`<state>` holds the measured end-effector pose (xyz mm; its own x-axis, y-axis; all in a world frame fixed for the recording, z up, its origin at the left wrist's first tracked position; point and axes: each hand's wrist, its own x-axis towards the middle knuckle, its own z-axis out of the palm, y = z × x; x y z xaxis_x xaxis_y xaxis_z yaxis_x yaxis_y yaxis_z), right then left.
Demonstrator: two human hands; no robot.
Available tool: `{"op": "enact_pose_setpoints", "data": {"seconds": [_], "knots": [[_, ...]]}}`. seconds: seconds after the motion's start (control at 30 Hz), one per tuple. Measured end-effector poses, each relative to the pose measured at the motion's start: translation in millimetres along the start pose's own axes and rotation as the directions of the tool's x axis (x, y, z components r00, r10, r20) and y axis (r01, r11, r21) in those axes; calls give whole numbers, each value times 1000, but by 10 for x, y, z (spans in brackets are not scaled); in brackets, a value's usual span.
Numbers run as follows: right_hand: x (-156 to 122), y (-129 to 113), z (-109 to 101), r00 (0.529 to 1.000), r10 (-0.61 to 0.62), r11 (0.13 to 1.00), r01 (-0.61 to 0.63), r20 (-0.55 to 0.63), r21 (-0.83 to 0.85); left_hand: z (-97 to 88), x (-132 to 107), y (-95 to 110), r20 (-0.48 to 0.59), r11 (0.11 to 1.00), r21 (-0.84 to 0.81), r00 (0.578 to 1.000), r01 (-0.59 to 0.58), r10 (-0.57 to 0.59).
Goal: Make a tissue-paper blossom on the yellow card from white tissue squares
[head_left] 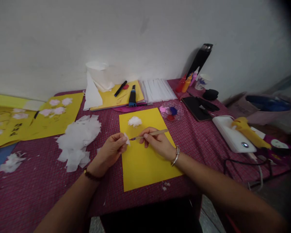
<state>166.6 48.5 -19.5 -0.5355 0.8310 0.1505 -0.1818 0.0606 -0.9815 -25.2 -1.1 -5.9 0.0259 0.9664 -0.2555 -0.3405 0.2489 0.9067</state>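
A small piece of white tissue paper (127, 139) is pinched between the thumb and fingers of my left hand (113, 148), over the left edge of a yellow paper sheet (145, 171). My right hand (157, 142) grips a paintbrush (160, 132) with a pale handle. Its dark tip points left, close to the tissue piece; I cannot tell whether they touch. A white tissue tuft (135, 121) lies near the top of the sheet. Left of my left hand is a heap of white tissue pieces (80, 139).
A paint palette (176, 111) with pink, blue and red stands right of the sheet. Behind are a toilet roll (97, 74), a utility knife (132, 95) and a black bottle (200, 60). A white power bank (232, 136) and yellow glue gun (251, 132) lie right; finished flower sheets (63, 121) lie left.
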Motion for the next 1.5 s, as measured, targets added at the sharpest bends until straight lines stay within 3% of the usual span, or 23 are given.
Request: {"op": "enact_pose_setpoints", "data": {"seconds": [0.1, 0.2, 0.33, 0.4, 0.63, 0.8, 0.97, 1.17, 1.33, 1.5], "knots": [[2, -8, -7, 999, -5, 999, 7, 35, -53, 16, 5, -14, -52, 999, 39, 998, 26, -24], [14, -21, -40, 1000, -13, 993, 10, -19, -121, 38, 0, -28, -112, 977, 203, 993, 70, -48], [22, -49, -92, 997, -9, 990, -3, -82, -144, 83, -22, -37, -103, 857, 514, 991, -24, 89], [19, -64, -100, 997, -3, 989, -8, -79, -146, 104, -25, -46, -92, 826, 560, 986, -62, 136], [37, -42, -106, 998, 11, 976, -23, -57, -215, 96, 3, -106, -74, 953, 297, 993, -62, 88], [27, -96, -116, 986, -112, 962, 76, -122, -263, 80, -16, -81, -122, 988, 149, 992, 29, -11], [-57, -170, 10, 986, -163, 938, 166, 36, -305, 178, -61, -46, -155, 994, 100, 988, 34, -18], [-84, -122, 56, 921, -286, 818, 379, 265, -433, 258, -127, -69, -79, 999, -26, 997, 19, -21], [-72, -89, 44, 931, -283, 817, 359, 230, -450, 263, -128, -87, -42, 996, -88, 999, 17, -21], [-66, -92, 59, 946, -274, 819, 323, 172, -473, 295, -113, -94, -47, 999, -21, 998, -47, 46]]}}
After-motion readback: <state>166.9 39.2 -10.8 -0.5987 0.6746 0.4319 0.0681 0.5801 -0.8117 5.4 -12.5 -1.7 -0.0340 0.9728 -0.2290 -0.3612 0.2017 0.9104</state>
